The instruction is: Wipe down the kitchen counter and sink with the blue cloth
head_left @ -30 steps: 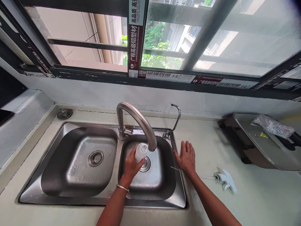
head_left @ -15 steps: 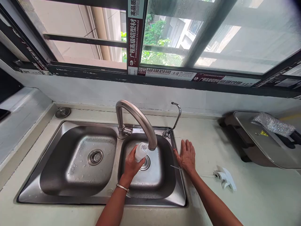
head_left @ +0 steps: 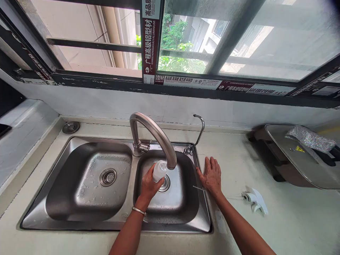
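Observation:
My left hand (head_left: 151,184) is closed around a translucent white spray bottle (head_left: 159,171) without its top. The bottle sits tilted beneath the spout of the curved faucet (head_left: 156,132), over the right sink basin (head_left: 183,198). Flat on the counter beside the basin's right rim lies my right hand (head_left: 211,176), fingers stretched out. A white spray head (head_left: 256,201) rests on the counter to the right of that hand, and its thin tube (head_left: 199,188) runs under the wrist and pokes out over the basin.
The left basin (head_left: 89,198) holds water drops around its drain. A slim second tap (head_left: 202,131) stands at the sink's back right corner. To the right is an electric pan with a glass lid (head_left: 297,166), a silvery cloth (head_left: 309,137) on top. A window frame (head_left: 186,85) runs behind.
Both hands and the bottle stay where they were. Only the camera view has shifted very slightly.

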A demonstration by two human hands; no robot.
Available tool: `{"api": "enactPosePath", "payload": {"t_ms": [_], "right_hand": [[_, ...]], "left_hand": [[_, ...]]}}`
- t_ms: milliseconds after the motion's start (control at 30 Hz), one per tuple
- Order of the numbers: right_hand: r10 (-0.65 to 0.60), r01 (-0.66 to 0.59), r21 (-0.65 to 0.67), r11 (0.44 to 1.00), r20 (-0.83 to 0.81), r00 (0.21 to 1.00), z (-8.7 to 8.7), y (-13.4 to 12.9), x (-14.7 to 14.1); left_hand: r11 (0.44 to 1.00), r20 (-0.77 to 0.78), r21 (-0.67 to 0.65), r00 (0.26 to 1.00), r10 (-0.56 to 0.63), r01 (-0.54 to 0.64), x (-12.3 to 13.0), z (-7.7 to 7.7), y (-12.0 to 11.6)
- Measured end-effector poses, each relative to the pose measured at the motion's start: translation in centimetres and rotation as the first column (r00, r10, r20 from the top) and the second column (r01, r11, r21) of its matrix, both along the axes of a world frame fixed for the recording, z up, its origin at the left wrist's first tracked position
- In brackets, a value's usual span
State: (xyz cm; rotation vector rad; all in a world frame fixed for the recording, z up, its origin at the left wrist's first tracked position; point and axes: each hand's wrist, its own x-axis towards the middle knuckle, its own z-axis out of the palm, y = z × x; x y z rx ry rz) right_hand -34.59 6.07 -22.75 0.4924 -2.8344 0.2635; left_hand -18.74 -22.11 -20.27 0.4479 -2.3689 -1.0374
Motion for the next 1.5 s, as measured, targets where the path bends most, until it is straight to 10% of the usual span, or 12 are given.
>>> {"api": "enactPosePath", "payload": {"t_ms": [1500], "right_hand": [[0.018, -0.02, -0.042, 0.999, -0.064, 0.998, -0.2, 0.04, 0.0]], "left_hand": [[0.998, -0.067, -0.057, 0.998, -0.016, 0.013, 0.05, -0.54, -0.17]]}}
